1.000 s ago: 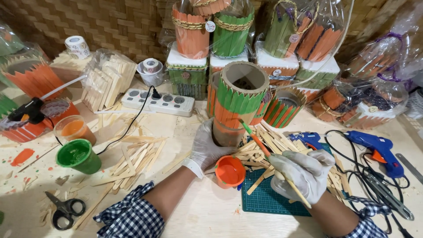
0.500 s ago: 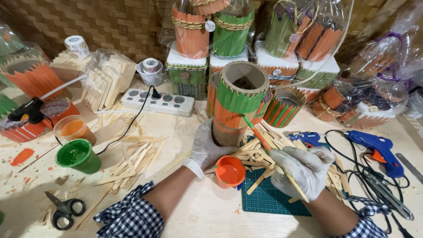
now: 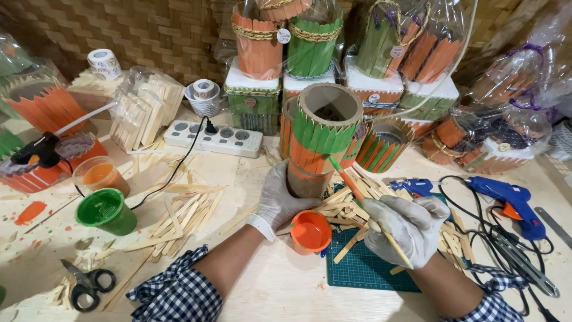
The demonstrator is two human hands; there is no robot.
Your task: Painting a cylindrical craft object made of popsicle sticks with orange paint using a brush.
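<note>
On the wooden table point(image 3: 250, 179), our left hand point(image 3: 280, 200) in its white glove was wrapped around the lower part of the cardboard tube point(image 3: 319, 146), fingers closed on it and holding it upright. The tube stood near the middle of the table, just behind the small orange paint cup point(image 3: 310, 231), with a ring of green sticks around its top and orange sticks below. Our right hand point(image 3: 406, 229), also gloved, was closed around a thin paintbrush point(image 3: 363, 200), whose tip rested against the orange sticks on the tube's right side.

Compared with half a second before, little had changed. Our left hand kept the same grip on the tube, and the tube had not shifted. Our right hand sat in much the same spot over the green cutting mat point(image 3: 363, 268), and the brush tip stayed at about the same height on the tube. The paint cup had not moved either.

Around us lay a heap of loose craft sticks point(image 3: 179, 209), a green paint cup point(image 3: 107, 210), another cup of orange paint point(image 3: 100, 174), scissors point(image 3: 86, 280), a white power strip point(image 3: 213, 137) and a blue glue gun point(image 3: 506, 200) with its black cable. Finished stick-covered pots wrapped in clear film point(image 3: 381, 48) stood along the woven wall behind.
</note>
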